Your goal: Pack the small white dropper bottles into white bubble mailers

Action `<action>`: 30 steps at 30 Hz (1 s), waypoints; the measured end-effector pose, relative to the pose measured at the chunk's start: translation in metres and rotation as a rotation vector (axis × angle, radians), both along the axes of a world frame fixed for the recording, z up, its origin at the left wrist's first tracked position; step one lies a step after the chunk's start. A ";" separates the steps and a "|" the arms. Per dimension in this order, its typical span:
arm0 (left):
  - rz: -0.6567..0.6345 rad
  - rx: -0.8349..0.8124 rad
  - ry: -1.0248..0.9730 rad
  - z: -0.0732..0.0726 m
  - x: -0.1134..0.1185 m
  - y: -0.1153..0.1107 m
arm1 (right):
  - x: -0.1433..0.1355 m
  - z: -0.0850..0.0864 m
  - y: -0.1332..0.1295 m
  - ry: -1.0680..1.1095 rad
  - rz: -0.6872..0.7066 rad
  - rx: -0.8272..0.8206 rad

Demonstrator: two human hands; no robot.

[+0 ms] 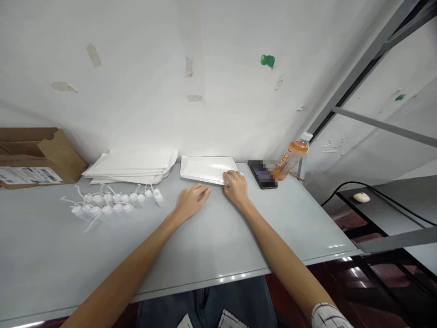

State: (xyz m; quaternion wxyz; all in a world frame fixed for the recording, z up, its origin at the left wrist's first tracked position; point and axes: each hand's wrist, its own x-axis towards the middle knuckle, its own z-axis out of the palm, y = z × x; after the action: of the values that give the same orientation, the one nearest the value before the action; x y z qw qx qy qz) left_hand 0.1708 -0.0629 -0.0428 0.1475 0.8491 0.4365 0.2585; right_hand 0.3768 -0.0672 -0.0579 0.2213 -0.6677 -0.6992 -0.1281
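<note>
A white padded envelope (207, 169) lies near the wall, its lower edge toward me. My right hand (236, 187) is closed on its right end, with fingers bent over the surface and the thumb mostly hidden. Just below the envelope, my left hand (192, 201) rests on the table with nothing visible in it; its fingers are loosely curled and its thumb stands apart. To the left lies a stack of similar white envelopes (133, 165). In front of that stack, several small white bottle-like pieces (107, 210) with thin, bent white strands or tubes stand in rough rows.
An open cardboard box (64, 152) sits at the far left. Right of the envelope are a dark phone (262, 175) and a bottle of orange drink (290, 159). A grey metal frame (334, 102) borders the grey table (218, 246); beyond it lies a pale computer mouse (361, 197).
</note>
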 end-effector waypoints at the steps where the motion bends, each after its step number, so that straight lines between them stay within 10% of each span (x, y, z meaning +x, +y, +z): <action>1: -0.007 0.011 0.005 -0.001 0.000 0.000 | 0.001 0.000 0.001 0.012 0.014 -0.003; 17: -0.077 0.086 0.081 -0.003 -0.003 0.003 | 0.015 0.009 0.000 0.079 0.011 -0.092; 30: -0.070 0.192 0.101 0.001 -0.002 0.000 | 0.037 0.066 -0.016 0.520 0.020 -0.037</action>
State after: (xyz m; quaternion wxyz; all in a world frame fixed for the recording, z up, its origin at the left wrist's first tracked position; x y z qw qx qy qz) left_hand 0.1689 -0.0625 -0.0422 0.0521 0.8859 0.3867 0.2509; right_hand 0.4137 -0.0829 0.0076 0.3827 -0.6751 -0.6276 0.0629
